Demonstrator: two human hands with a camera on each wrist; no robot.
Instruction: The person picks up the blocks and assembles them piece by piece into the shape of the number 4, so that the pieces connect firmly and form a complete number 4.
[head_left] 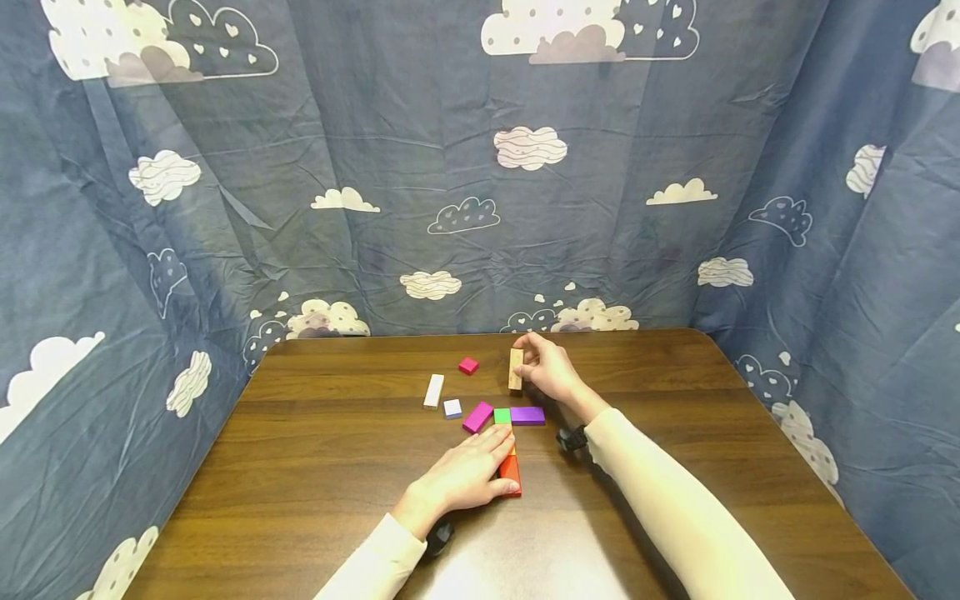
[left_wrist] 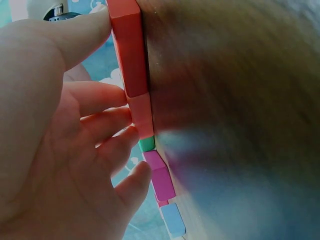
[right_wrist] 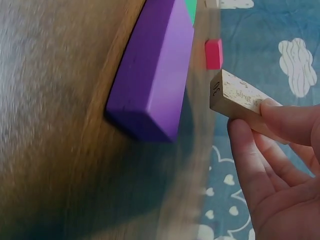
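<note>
Brown wood grain covers the worktop (head_left: 337, 467), which carries nine visible blocks, one of each colour, with two hands among them. Leftmost, well to the left of the green block (head_left: 502, 416) and a little beyond it, lies one long white block (head_left: 433, 392). Next comes one small pale block (head_left: 452, 408), white-topped with a bluish side, nearer the green block on that same left side. One left hand (head_left: 467, 472) reaches in on the near left, its grip released, fingers extended. One small crimson block (head_left: 468, 366) sits beyond and left of the green block; one magenta block (head_left: 477, 417) slants just beside its left. Directly on the near side of the green block is one orange block (left_wrist: 142, 117), partly covered by the left fingers, followed in line by one red block (head_left: 511, 468) with the thumb on it. Beyond the green block and slightly right, one wooden block (head_left: 515, 369) is pale, bare and oblong, with dark characters on its end and small print along a face, neither legible with certainty. One purple block (head_left: 527, 416) adjoins the green block's right. Farthest right, one right hand (head_left: 553, 372) has its grip pinching the wooden block between thumb and fingers.
</note>
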